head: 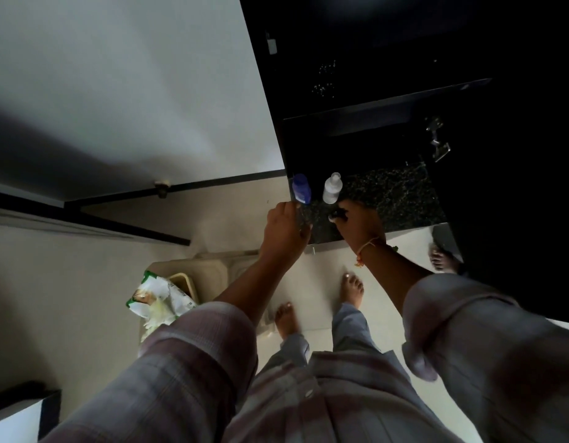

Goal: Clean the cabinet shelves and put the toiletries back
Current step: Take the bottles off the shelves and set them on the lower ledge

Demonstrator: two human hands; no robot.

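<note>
Left hand (286, 230) is gripping the blue bottle (300, 188) low down at the shelf's (392, 195) front edge, clear bottle (332, 188) sitting at its 3 o'clock; right hand (361, 228) is curling fingers round some small dark thing (336, 215); bottles are looking like light, slick plastic, so I'd be grabbing mid-body.

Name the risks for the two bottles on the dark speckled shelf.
The blue plastic bottle stands at the speckled shelf's front left corner; the left hand at its base could tip it off.
The right hand, pinching a small dark object, works close beside the clear plastic bottle and might knock it over.
</note>
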